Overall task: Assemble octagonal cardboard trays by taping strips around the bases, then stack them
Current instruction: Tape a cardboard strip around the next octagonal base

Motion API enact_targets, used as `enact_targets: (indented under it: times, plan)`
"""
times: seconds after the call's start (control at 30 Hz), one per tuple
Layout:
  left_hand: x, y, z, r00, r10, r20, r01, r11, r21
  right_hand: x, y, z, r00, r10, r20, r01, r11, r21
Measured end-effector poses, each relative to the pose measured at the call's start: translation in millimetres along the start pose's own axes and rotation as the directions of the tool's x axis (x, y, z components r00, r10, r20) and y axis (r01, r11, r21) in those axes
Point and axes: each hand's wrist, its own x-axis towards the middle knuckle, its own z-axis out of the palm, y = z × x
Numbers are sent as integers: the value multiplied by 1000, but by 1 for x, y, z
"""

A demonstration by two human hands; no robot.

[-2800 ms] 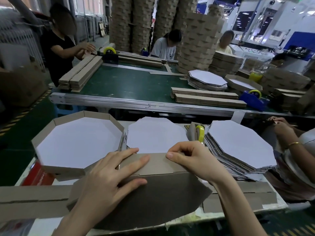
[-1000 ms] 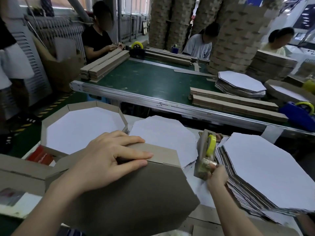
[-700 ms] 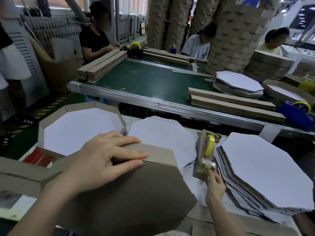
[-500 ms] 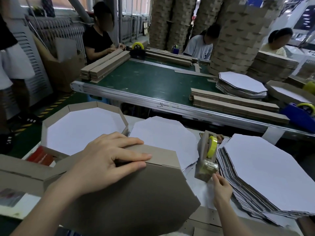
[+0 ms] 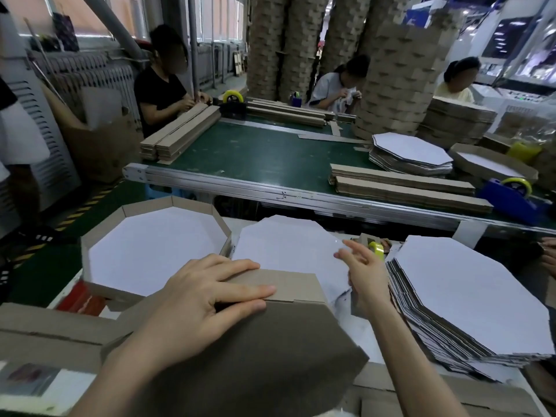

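On table [image 5: 76, 385], right hand [image 5: 365, 273] partly hides tape dispenser [image 5: 376, 247].

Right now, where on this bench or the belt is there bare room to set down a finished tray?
The widest bare patch is the green belt, between the strip pile on its left and the strip stacks on its right. The near bench is crowded: finished tray, loose white base, base stack.

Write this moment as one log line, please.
left hand presses cardboard strip onto octagonal base | right hand by tape dispenser, grasp unclear
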Motion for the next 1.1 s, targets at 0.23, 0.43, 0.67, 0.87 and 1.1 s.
enact_targets:
  times: [0.23,0.43,0.67,0.87,1.1]
  plan:
    - [-15,-5,-6,998,34,54,-36,999,31,-85,-102,36,976,-132,175,106,983,148]
    - [-27,-10,-8,998,17,52,-20,998,56,-158,-113,46,981,-120,153,93,981,170]
    - [-41,-1,-17,996,89,20,-90,993,80,-209,-94,56,997,-42,57,28,973,230]
    - [-54,7,-28,985,157,74,-165,980,112,-241,-82,62,1000,6,-15,-1,954,299]
    - [-58,2,-27,981,148,125,-165,977,137,-260,-76,66,998,54,-18,-47,953,299]
